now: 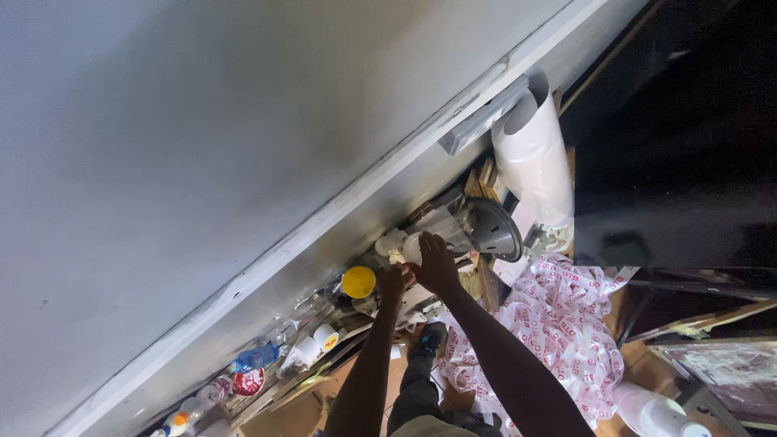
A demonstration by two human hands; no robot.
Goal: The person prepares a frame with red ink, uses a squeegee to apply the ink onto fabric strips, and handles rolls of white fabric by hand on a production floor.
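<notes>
Both forearms are bare from the lower edge of the frame up to the hands: no sleeves, no gloves, and no watch, band or ring can be made out on the left hand (392, 285) or the right hand (437, 263). Between the arms, at lower centre, dark trousers (414, 396) cover one leg, ending in a dark shoe (431, 337) with a lighter patch on its upper. Finer detail is too small to tell.

Glossy metal fan guard (494, 230)
</notes>
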